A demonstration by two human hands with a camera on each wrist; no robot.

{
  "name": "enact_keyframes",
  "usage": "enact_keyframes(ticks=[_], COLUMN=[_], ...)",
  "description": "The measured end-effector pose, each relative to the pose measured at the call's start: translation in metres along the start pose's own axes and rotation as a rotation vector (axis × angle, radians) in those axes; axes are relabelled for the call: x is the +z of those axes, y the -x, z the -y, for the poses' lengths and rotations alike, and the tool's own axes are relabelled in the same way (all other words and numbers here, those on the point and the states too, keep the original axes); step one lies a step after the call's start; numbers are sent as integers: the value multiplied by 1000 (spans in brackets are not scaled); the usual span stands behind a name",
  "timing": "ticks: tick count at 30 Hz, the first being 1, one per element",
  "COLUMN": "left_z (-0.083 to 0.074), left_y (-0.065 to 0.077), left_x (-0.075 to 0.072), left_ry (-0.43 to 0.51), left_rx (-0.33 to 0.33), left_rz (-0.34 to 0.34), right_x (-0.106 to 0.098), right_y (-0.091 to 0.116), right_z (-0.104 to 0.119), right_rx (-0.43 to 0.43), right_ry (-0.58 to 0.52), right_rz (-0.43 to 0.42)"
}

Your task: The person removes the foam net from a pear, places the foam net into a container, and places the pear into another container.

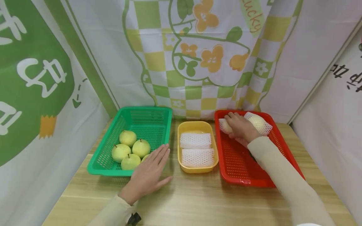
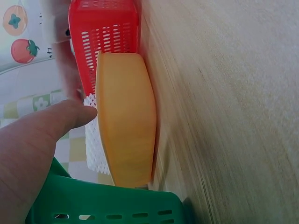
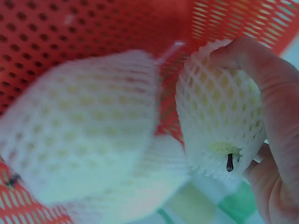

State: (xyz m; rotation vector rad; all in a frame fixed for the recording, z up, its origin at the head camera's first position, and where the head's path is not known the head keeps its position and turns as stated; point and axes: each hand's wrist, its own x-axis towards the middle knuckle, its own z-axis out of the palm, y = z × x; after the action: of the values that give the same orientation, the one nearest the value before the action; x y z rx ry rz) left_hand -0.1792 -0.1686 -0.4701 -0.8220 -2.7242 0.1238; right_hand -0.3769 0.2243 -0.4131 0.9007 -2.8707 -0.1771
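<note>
My right hand (image 1: 240, 127) is inside the red basket (image 1: 237, 180), at its back left. Its thumb and fingers grip a pear in a white foam net (image 3: 219, 107), whose dark stem shows in the right wrist view. Beside it lie two more netted pears, a nearer netted pear (image 3: 88, 126) and a partly covered netted pear (image 3: 149, 186). My left hand (image 1: 150, 172) has straight fingers and holds nothing. It hovers by the front right corner of the green basket (image 1: 113, 172), partly hiding a pear. Several bare yellow-green pears (image 1: 131, 162) lie in that basket.
Between the baskets stands a yellow tray (image 1: 198, 170) with two visible white foam nets, a back net (image 1: 195, 140) and a front net (image 1: 198, 157). All stand on a wooden table (image 1: 198, 201). A checked, printed cloth (image 1: 192, 91) hangs right behind them.
</note>
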Motion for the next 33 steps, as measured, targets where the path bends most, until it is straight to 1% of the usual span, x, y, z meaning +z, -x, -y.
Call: enact_keyframes(ticks=[7, 10, 15, 19, 22, 26, 30, 33], left_z=[0, 0, 0, 0, 1, 1, 1, 0], left_y=[0, 1, 0, -1, -1, -2, -3, -2], left_x=[1, 1, 1, 1, 1, 1, 1, 1], left_ry=[22, 18, 15, 3, -10, -9, 8, 13], left_rx=[-1, -1, 1, 1, -1, -2, -4, -4], left_rz=[-1, -7, -21, -23, -21, -19, -21, -23], right_x=[-45, -63, -90, -106, -111, -110, -100, -88], right_y=[11, 18, 34, 47, 56, 69, 84, 95], right_z=[9, 16, 36, 57, 73, 94, 116, 132], right_rx=[-87, -119, -174, -238, -293, -346, -385, -407], right_ry=[-64, -85, -84, -86, -93, -82, -96, -137], right_rz=[-140, -166, -198, -249, -294, -324, -325, -308])
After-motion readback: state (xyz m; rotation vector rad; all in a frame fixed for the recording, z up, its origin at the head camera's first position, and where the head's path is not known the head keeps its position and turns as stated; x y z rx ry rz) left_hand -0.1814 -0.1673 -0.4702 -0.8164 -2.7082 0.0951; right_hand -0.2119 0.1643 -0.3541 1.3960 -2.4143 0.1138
